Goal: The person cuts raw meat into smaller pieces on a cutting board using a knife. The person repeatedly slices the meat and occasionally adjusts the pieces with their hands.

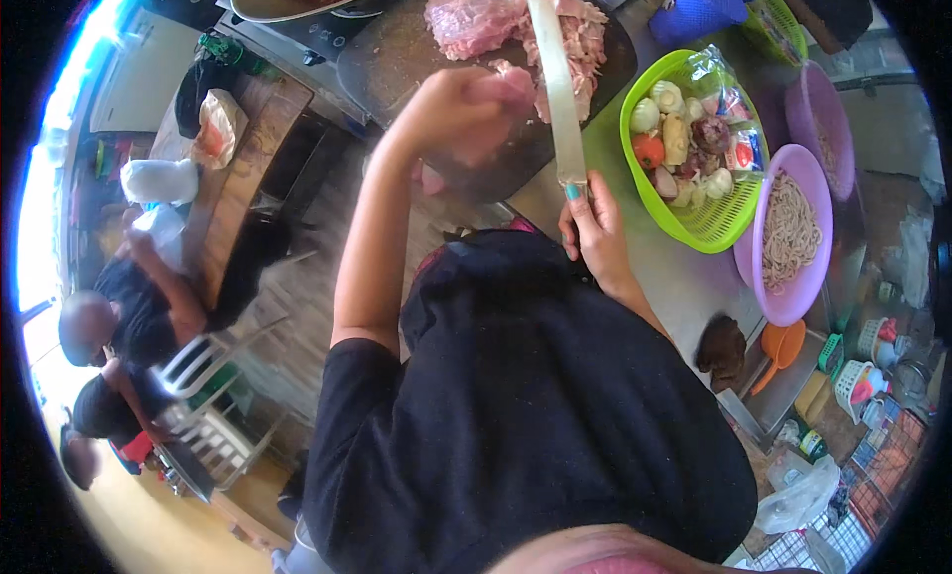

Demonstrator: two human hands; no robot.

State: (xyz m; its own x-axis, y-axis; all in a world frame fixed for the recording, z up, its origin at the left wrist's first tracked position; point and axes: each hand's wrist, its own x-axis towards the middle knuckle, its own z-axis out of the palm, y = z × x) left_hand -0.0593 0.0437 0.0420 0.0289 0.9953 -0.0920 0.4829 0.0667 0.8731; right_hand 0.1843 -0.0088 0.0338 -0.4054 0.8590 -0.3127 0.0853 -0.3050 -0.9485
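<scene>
A wide-bladed knife is in my right hand, its blade pointing away from me over the raw meat. My left hand is blurred above the near part of the dark cutting board; pink meat shows at its fingers, but whether they grip it cannot be made out. A large piece of raw meat lies at the far side of the board. Chopped or torn meat lies beside it, partly behind the blade.
Right of the board stands a green plastic basket of garlic, onions and packets. Beside it is a purple basin of noodle-like strands. A pan of food sits at upper left. Two people are at the left, near a wooden table.
</scene>
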